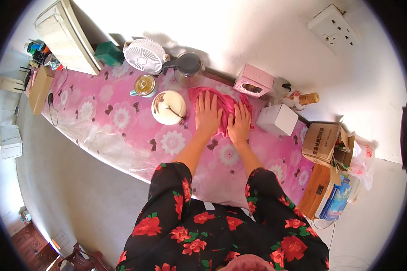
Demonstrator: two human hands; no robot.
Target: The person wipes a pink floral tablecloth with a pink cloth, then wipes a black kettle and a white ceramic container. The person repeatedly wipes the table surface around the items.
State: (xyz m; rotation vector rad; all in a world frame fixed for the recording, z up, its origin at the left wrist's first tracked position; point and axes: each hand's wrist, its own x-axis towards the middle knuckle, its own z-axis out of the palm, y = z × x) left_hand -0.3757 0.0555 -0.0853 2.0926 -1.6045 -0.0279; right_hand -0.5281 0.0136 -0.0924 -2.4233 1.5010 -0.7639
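Observation:
A crumpled pink cloth (225,119) lies on a table (229,169) covered with a pink floral sheet. My left hand (207,115) rests flat on the cloth's left part, its fingers spread and pointing away from me. On the right part of the same cloth lies my right hand (239,123), palm down, with slightly bent fingers and the thumb toward the left hand. Just left of the cloth stands a round cream-coloured container (168,107) with a dark leaf pattern. Beyond it is a glass jug (190,69) with a black lid.
A lidded cup (145,86), a white fan (144,57) and a green box (109,54) stand to the left. Rightward are a pink box (253,81), a white box (277,119), a bottle (300,100) and an open cardboard carton (320,142). A wall (257,37) runs behind.

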